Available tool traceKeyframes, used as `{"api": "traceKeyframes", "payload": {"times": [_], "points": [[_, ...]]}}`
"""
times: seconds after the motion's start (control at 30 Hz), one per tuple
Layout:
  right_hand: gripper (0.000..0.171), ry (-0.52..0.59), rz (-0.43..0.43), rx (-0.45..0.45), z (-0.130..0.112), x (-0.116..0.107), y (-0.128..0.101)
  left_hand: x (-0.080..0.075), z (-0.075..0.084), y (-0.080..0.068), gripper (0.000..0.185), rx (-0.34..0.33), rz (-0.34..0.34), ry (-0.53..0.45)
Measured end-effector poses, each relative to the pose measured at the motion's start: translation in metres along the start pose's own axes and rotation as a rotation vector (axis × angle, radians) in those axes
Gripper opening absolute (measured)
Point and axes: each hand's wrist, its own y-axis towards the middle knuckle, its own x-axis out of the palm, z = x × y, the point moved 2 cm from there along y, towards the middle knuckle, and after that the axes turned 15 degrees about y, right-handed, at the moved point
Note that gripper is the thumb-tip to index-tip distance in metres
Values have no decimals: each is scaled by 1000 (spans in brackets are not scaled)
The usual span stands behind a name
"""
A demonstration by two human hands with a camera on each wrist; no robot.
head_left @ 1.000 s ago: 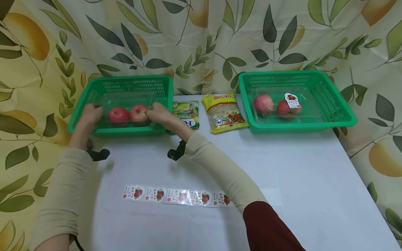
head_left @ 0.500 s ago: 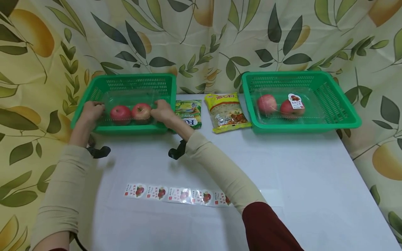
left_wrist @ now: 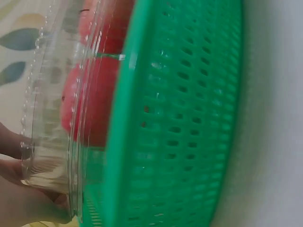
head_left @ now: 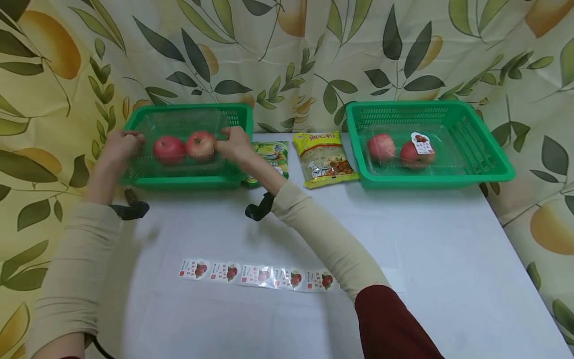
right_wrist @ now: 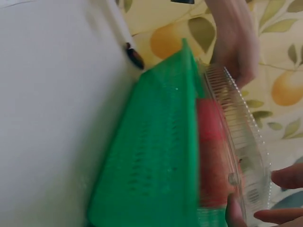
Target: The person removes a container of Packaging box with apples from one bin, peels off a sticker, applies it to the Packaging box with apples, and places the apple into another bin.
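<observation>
A clear plastic clamshell box with two red apples inside is held up above the left green basket. My left hand grips its left end and my right hand grips its right end. The left wrist view shows the clear box with an apple against the basket's wall, my fingers at its edge. In the right wrist view my fingertips pinch the box's rim over the basket.
On the right, a second green basket holds a clear box with two apples, one labelled. Two snack packets lie between the baskets. A strip of apple stickers lies on the white table near me.
Both hands have lifted the clear box with the two apples from the basket floor up toward its rim. The stickers and the right basket have not moved.
</observation>
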Motion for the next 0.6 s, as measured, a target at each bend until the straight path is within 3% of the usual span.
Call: {"api": "traceKeyframes", "payload": {"times": [0.37, 0.6], "points": [[57, 136, -97, -36, -30, -41, -35, -14, 29, -33, 71, 40, -109, -104], [53, 138, -130, -95, -36, -82, -70, -5, 51, -60, 74, 122, -111, -78]]}}
